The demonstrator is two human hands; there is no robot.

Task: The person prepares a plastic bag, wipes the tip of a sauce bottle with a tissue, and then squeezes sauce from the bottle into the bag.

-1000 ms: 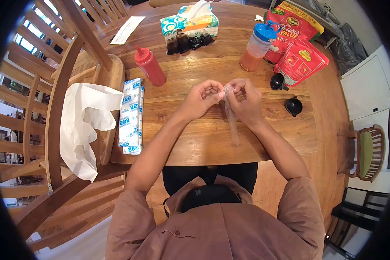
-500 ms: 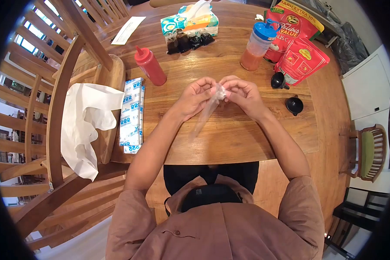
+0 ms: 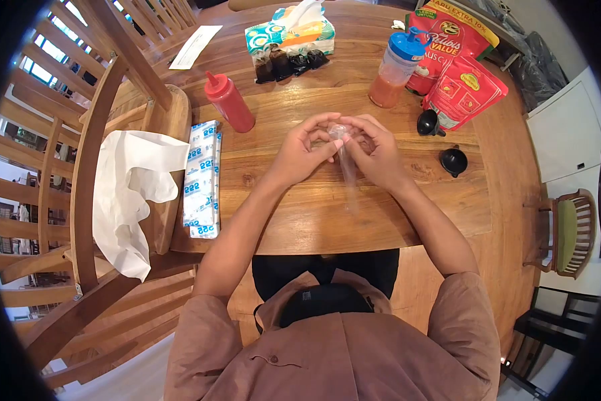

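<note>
Between my hands is a narrow clear plastic bag point(image 3: 349, 175), gathered at its top and hanging down toward the table's front edge. My left hand point(image 3: 308, 148) pinches the gathered top from the left, thumb against it. From the right, my right hand point(image 3: 374, 148) has its curled fingers and thumb on the same spot. Both hands are closed, and their fingertips partly hide the bunched plastic. Beyond them stands a bottle of orange-red sauce with a blue lid point(image 3: 390, 73). A red squeeze bottle point(image 3: 229, 102) is to the left of my left hand.
Two red pouches point(image 3: 467, 90) stand at the back right, near two black funnels point(image 3: 453, 162). A tissue box point(image 3: 290, 35) has several small dark-filled bags point(image 3: 280, 65) before it. Blue-and-white packs point(image 3: 201, 180) and a white bag point(image 3: 130, 207) are on the left.
The plastic bag's hanging end has swung to the right and now points nearly straight down. My fingers have shifted their grip at its gathered top.
</note>
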